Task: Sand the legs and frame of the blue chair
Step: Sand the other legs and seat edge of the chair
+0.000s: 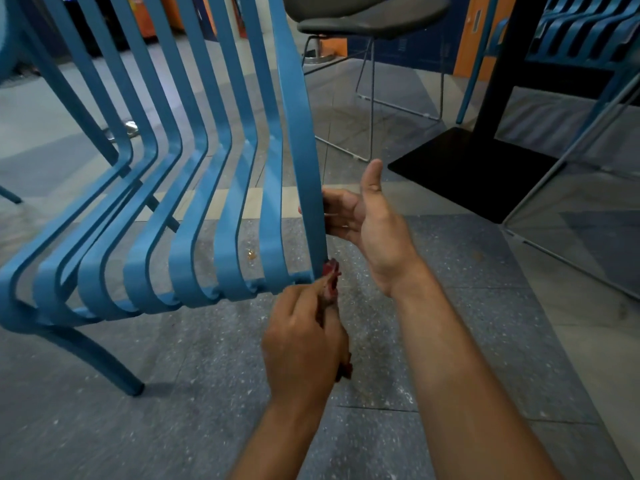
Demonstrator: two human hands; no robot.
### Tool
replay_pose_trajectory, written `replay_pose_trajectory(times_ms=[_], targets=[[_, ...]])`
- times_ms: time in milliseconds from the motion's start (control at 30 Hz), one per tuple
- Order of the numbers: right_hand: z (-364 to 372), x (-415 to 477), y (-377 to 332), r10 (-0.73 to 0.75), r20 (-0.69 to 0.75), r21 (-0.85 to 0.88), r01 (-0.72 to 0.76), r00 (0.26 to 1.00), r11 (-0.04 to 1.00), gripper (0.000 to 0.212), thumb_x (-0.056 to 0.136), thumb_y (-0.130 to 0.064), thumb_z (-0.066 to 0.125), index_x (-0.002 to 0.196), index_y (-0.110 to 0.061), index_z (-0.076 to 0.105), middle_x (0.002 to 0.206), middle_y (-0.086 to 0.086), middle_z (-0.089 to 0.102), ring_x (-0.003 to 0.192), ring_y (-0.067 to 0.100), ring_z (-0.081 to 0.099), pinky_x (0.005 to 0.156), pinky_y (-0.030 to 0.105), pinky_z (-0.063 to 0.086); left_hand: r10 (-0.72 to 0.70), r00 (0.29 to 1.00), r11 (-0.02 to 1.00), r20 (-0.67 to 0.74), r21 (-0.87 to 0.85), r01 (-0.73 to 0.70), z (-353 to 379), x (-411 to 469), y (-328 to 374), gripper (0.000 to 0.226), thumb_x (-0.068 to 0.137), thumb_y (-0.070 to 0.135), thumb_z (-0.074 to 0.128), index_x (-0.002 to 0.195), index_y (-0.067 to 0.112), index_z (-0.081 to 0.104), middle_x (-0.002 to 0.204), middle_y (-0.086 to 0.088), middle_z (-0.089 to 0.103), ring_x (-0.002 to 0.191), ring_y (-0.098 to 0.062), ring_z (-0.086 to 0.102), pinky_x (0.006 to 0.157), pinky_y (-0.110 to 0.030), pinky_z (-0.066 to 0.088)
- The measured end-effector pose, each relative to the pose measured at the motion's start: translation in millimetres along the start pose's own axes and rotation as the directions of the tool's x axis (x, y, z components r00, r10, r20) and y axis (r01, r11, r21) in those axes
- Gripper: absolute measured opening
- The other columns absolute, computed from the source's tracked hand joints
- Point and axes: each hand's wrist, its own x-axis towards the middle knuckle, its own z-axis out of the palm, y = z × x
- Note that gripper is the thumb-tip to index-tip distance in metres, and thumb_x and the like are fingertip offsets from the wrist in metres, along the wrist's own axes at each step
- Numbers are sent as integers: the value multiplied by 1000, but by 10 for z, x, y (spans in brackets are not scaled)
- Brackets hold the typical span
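Note:
The blue chair [194,188] of bent metal slats fills the left and centre, tipped so its rightmost frame bar [301,140] runs nearly upright. My right hand [367,226] holds that bar from the right, fingers behind it and thumb raised. My left hand [304,344] is closed on a dark red piece of sandpaper [330,271], whose tip touches the bar's lower end where it meets the slat ends. One chair leg [100,358] reaches down to the floor at lower left.
A grey stool [370,15] on a thin wire frame stands behind the chair. A black table base [460,168] lies on the floor at right, with stacked blue chairs [585,32] behind it. The grey speckled floor [173,427] spreads below.

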Motion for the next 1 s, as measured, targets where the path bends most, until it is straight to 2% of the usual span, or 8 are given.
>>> replay_pose_trajectory(times_ms=[133, 267, 467, 600, 700, 833, 933, 1000], targets=[[-13, -128, 19, 12, 0, 34, -12, 1000, 999, 97, 103, -73, 0, 129, -20, 76, 121, 0, 81, 119, 14, 73, 113, 42, 48, 182, 965, 983, -188, 16, -182, -109, 147, 30, 17, 95, 2, 75, 111, 3, 77, 100, -8, 71, 85, -20, 66, 72, -28, 57], [-1, -227, -8, 9, -3, 37, -9, 1000, 999, 95, 105, -70, 2, 127, -17, 76, 121, 2, 81, 119, 15, 73, 115, 44, 48, 193, 971, 980, -140, 75, -184, 133, 99, -55, 15, 86, -5, 80, 98, 3, 77, 85, -9, 68, 71, -25, 64, 56, -34, 52], [-14, -236, -16, -8, 3, 27, 8, 1000, 1000, 89, 106, -68, 4, 123, -21, 78, 120, 0, 81, 118, 12, 73, 110, 37, 50, 192, 981, 976, -29, 114, -188, 495, -203, -354, 15, 80, -1, 86, 89, 7, 76, 81, -7, 69, 66, -24, 65, 51, -31, 46], [-18, -297, 66, -12, 23, 90, 9, 1000, 996, 64, 111, -59, 26, 124, -22, 76, 127, -1, 79, 124, 12, 71, 116, 41, 47, 141, 989, 986, 49, 85, -145, 458, -383, -495, 27, 71, -9, 90, 91, 4, 78, 82, -9, 70, 60, -25, 64, 46, -29, 44], [-36, -330, 150, 0, 8, 57, 0, 1000, 998, 54, 107, -57, 45, 131, -19, 74, 130, -3, 77, 127, 12, 69, 119, 43, 44, 155, 986, 988, -63, 29, -153, 296, -357, -458, 19, 82, -5, 80, 95, 8, 74, 83, -3, 63, 63, -16, 54, 57, -18, 32], [-18, -355, 279, 90, 28, 3, -90, 996, 996, 57, 104, -56, 41, 130, -18, 74, 127, -2, 79, 123, 11, 71, 114, 35, 49, 180, 958, 983, -224, 9, -182, 265, -121, -271, 13, 89, -5, 77, 97, 5, 77, 84, -5, 65, 67, -18, 59, 56, -26, 46], [-11, -348, 298, 101, 24, 0, -101, 995, 995, 58, 105, -60, 37, 125, -21, 76, 122, -2, 81, 118, 9, 73, 101, 21, 55, 178, 961, 984, -210, 67, -168, 400, -102, -265, 18, 81, -10, 81, 92, 4, 78, 80, -8, 67, 63, -21, 59, 54, -27, 41], [-12, -348, 301, 85, 28, -9, -85, 996, 996, 63, 99, -66, 41, 127, -20, 74, 125, -1, 79, 121, 9, 72, 103, 22, 55, 167, 972, 985, -163, 72, -157, 507, -205, -389, 21, 77, -11, 84, 90, 4, 76, 79, -9, 68, 60, -23, 59, 52, -27, 40]])
